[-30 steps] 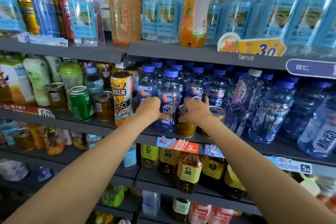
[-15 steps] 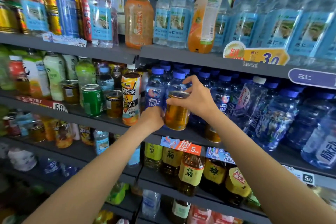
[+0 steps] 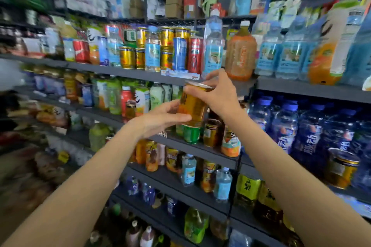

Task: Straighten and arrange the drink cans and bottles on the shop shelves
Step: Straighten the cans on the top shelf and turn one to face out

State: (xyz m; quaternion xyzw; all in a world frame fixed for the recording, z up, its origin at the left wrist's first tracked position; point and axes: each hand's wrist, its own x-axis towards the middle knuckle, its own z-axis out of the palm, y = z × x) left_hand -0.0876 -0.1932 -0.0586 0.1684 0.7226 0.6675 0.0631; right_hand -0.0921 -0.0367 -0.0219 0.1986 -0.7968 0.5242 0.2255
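Mid-frame, the gold can (image 3: pixel 192 106) hangs off the shelf: right hand (image 3: pixel 217 94) grip clamped on its rim, left hand (image 3: pixel 162 118) fingers straight against its side (only steadying). It could slip onto the green can (image 3: pixel 190 133).

Dark grey shop shelves (image 3: pixel 128 73) packed with drinks.
Gold cans (image 3: pixel 127 57) and a red can (image 3: pixel 194 55) stand on the upper shelf; a green can (image 3: pixel 191 134) sits on the middle shelf, blue-capped bottles (image 3: pixel 285 126) to its right.
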